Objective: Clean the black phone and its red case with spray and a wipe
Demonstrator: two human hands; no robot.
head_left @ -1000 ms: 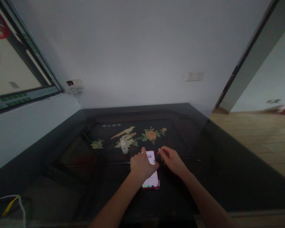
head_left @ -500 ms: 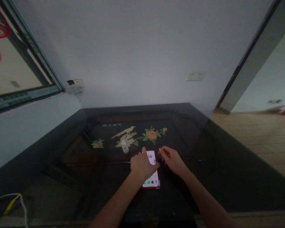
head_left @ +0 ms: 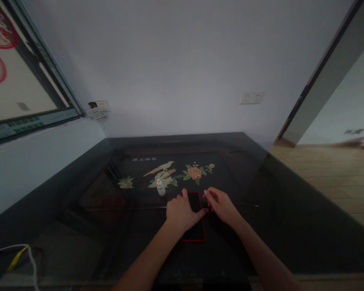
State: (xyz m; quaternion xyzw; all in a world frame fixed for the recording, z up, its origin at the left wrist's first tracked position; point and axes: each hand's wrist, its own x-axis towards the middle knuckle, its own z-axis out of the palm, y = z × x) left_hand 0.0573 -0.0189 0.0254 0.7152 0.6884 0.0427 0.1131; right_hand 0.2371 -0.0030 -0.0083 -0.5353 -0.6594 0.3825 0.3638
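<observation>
A phone (head_left: 195, 231) in a red case lies flat on the dark glass-topped table (head_left: 279, 218), its screen dark. My left hand (head_left: 182, 211) rests over the phone's upper part, fingers curled around its edges. My right hand (head_left: 220, 204) sits just right of the phone's top corner, fingers bent and pinched together near its edge. A small white bottle (head_left: 160, 188) stands upright just beyond my left hand.
The table shows an inlaid bird and flower picture (head_left: 170, 173) under the glass. Wall sockets (head_left: 251, 97) and a socket cluster (head_left: 97, 110) are on the wall. A window (head_left: 15, 81) is at the left, white and yellow cables (head_left: 15, 258) lie lower left, a doorway (head_left: 336, 121) opens right.
The phone's screen was lit with a white display and has gone dark. Both hands have stayed in nearly the same place.
</observation>
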